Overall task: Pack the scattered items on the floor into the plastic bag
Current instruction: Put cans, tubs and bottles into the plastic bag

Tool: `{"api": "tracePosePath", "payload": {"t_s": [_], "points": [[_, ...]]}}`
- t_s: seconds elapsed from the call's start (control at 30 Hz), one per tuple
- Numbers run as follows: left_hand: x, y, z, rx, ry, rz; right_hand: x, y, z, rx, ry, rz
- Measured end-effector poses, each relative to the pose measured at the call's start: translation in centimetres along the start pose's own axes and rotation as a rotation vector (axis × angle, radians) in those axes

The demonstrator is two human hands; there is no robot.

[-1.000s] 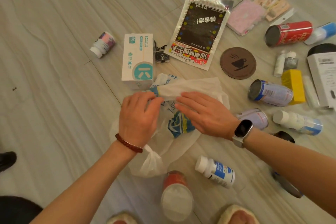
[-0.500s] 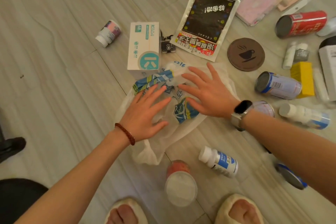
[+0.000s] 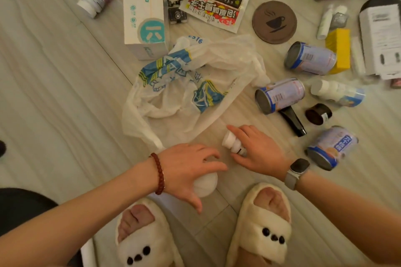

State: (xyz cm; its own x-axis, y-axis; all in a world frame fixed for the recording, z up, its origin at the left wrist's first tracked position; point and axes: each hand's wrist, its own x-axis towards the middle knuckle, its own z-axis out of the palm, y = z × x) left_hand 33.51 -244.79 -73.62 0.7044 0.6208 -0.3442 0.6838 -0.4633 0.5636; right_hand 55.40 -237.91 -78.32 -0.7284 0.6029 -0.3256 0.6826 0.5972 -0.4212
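Left hand (image 3: 191,171) cupped over white-lidded jar (image 3: 205,183); right hand (image 3: 258,154) closing on small bottle (image 3: 233,144), both just short of plastic bag (image 3: 184,97), mid-floor. Best gripped firmly, then dropped into mouth.

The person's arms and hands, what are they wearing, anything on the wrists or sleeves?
Both forearms are bare, with no sleeves in view. The left hand has a bracelet of dark red round beads at its wrist. The right hand has a smartwatch at its wrist, with a dark rectangular face and a light grey band.
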Motion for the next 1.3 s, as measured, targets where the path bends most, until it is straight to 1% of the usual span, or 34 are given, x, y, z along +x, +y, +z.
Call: {"api": "tracePosePath", "payload": {"t_s": [0.03,0.07,0.13,0.17,0.2,0.27,0.33,0.37,0.4,0.47,0.53,0.6,0.63,0.73,0.8,0.87,0.97,1.03,1.07,1.1,1.17,1.2,1.23,1.27,1.3], "points": [[0.0,0.2,-0.1,0.008,-0.026,-0.015,0.1,-0.2,-0.5,0.049,0.059,0.005],[-0.1,0.5,0.0,0.026,-0.015,-0.012,0.2,-0.5,-1.2,0.13,0.127,0.018],[-0.4,0.6,-0.2,0.073,0.053,-0.01,1.0,-1.1,-2.8,0.376,0.267,0.101],[-0.7,0.5,-0.7,0.05,0.113,-0.043,1.7,-1.4,-3.7,0.502,0.334,0.156],[-1.2,0.2,-1.0,-0.036,0.196,-0.082,2.4,-1.7,-4.6,0.609,0.391,0.191],[-2.3,-0.5,-2.3,-0.24,0.424,-0.155,4.2,-1.9,-6.1,0.742,0.476,0.194],[-3.2,-0.9,-4.0,-0.364,0.686,-0.227,6.0,-2.1,-7.2,0.763,0.476,0.172],[-3.4,-1.2,-4.9,-0.365,0.791,-0.261,6.9,-2.4,-7.5,0.72,0.464,0.155],[-3.5,-1.7,-5.7,-0.329,0.868,-0.297,7.8,-2.6,-7.6,0.643,0.463,0.127],[-3.3,-3.0,-6.9,-0.218,0.945,-0.386,9.6,-2.9,-7.3,0.437,0.442,0.063],[-2.7,-4.7,-7.4,-0.13,0.949,-0.465,11.3,-3.3,-7.0,0.308,0.341,0.023],[-1.9,-6.1,-7.2,-0.042,0.905,-0.514,12.5,-3.5,-7.1,0.258,0.251,-0.005],[-1.4,-6.6,-6.9,0.004,0.882,-0.524,12.9,-3.5,-7.1,0.221,0.236,-0.007],[0.1,-7.5,-5.8,0.12,0.806,-0.535,13.4,-3.1,-6.8,0.0,0.283,-0.036],[1.0,-8.4,-5.4,0.171,0.786,-0.529,13.7,-3.0,-6.5,-0.082,0.309,-0.042],[1.5,-9.5,-5.6,0.198,0.782,-0.532,14.2,-3.3,-6.8,-0.046,0.283,-0.01],[1.7,-10.3,-6.5,0.307,0.682,-0.682,15.1,-3.6,-7.5,0.04,0.258,0.018],[1.5,-9.8,-6.8,0.331,0.62,-0.733,14.7,-3.7,-8.0,0.089,0.234,0.028],[1.4,-9.4,-7.0,0.317,0.623,-0.739,14.0,-3.5,-8.3,0.122,0.243,0.043],[1.2,-8.9,-7.2,0.291,0.645,-0.742,13.0,-3.2,-8.6,0.153,0.295,0.054],[1.3,-7.6,-8.1,0.259,0.753,-0.722,10.6,-1.9,-9.4,0.18,0.456,0.048],[1.6,-6.8,-8.6,0.269,0.818,-0.678,9.3,-0.8,-9.8,0.138,0.493,0.05],[2.3,-5.9,-8.8,0.282,0.876,-0.613,8.0,0.7,-10.1,0.066,0.455,0.082],[3.1,-5.0,-8.8,0.282,0.914,-0.54,6.6,2.1,-10.4,-0.021,0.331,0.144],[4.1,-4.1,-8.3,0.271,0.928,-0.469,5.3,3.4,-10.4,-0.104,0.145,0.227]]}}
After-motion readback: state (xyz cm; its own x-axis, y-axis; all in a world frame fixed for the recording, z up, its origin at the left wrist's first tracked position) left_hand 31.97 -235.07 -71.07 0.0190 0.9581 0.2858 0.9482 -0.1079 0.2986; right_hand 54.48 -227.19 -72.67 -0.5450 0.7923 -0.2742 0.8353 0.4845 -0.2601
